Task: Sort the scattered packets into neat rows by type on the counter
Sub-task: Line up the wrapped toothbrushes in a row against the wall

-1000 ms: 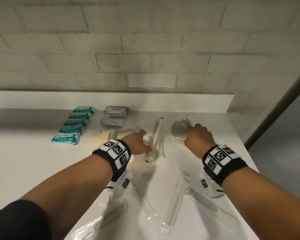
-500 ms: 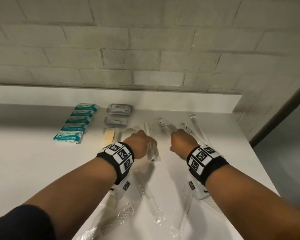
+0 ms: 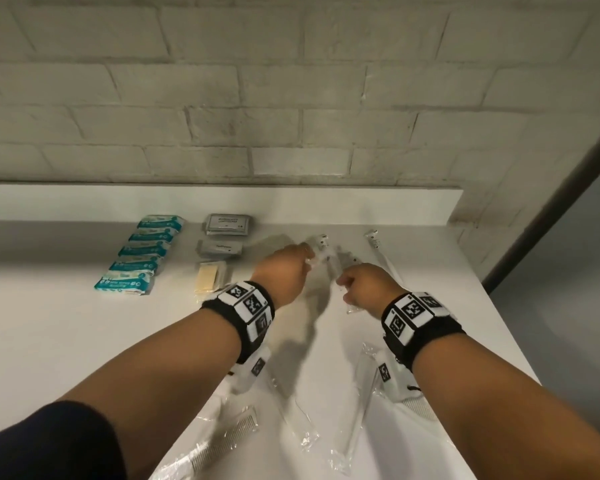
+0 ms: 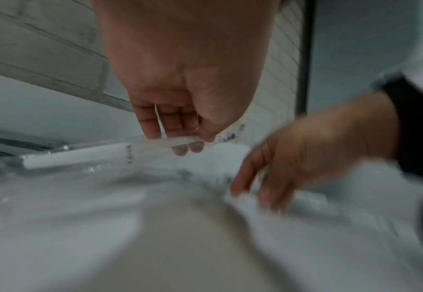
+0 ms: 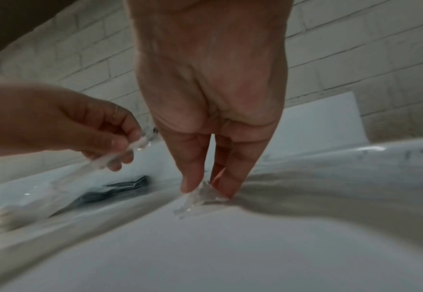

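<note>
My left hand [image 3: 288, 268] pinches one end of a clear long packet [image 3: 318, 249] just above the white counter [image 3: 66, 341]; the left wrist view shows a white stick inside that clear packet [image 4: 80, 158], with my left hand [image 4: 180, 142] gripping it between thumb and fingers. My right hand [image 3: 361, 289] pinches the near end of a second clear packet [image 3: 351, 308], whose tip [image 5: 200, 195] touches the counter under my right hand [image 5: 205, 187]. The two hands are close together, side by side.
A row of teal packets [image 3: 142, 258] lies at the back left, with grey packets [image 3: 227, 225] and a yellowish packet [image 3: 208, 280] beside it. Another clear packet [image 3: 378, 251] lies at the back right. A wrapped comb [image 3: 229, 441] and clear long packets [image 3: 298, 420] lie near me. The counter ends at the right.
My right hand has come leftward and nearer from the back right and now pinches a clear packet. My left hand has carried its clear packet farther back.
</note>
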Available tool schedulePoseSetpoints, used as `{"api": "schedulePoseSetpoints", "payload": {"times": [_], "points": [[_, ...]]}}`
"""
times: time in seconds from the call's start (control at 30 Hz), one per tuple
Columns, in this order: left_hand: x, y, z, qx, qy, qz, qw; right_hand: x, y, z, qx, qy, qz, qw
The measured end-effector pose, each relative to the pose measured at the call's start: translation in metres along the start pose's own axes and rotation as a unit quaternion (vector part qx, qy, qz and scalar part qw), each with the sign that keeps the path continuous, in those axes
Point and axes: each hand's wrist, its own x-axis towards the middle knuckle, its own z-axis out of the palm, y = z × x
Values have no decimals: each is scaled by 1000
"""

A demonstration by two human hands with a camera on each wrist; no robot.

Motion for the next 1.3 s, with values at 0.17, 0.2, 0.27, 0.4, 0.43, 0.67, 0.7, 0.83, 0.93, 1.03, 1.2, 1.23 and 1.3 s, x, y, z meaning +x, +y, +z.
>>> {"api": "schedulePoseSetpoints", "payload": {"times": [0.17,0.2,0.27,0.4,0.43,0.67,0.7,0.83,0.93,1.03,1.2,1.23,1.3], "points": [[15,-25,-13,-31,-120,-165,979,-5,1,-2,30,-14,-8,999],[11,-30,-13,-2,-152,-175,973,-6,1,-2,21,-16,-12,1000],[-3,-34,-11,47,-179,-170,968,-7,0,-2,7,-22,-18,1000],[-22,-26,-5,33,-171,-170,970,-7,-9,-5,-71,-40,-36,996],[-23,-22,-2,35,-169,-187,967,-6,-11,-6,-91,-35,-40,994],[-10,-8,-7,21,-245,-289,925,0,-22,-2,-154,-36,-30,987],[-9,-7,-7,28,-244,-290,925,0,-21,-2,-156,-34,-31,987],[-4,-9,-2,10,-167,-292,942,-4,-16,-1,-138,-38,-30,989],[-2,-3,6,27,-170,-181,968,-6,-15,-1,-138,-56,-24,989],[-1,3,14,61,-187,-103,975,-4,-16,0,-117,-26,-21,993],[-1,-2,15,82,-239,-45,967,6,-26,6,-124,6,49,991],[0,-3,14,73,-245,-40,966,10,-28,6,-123,-7,72,990],[-1,-7,17,46,-251,-33,966,17,-33,6,-123,-15,110,986]]}}
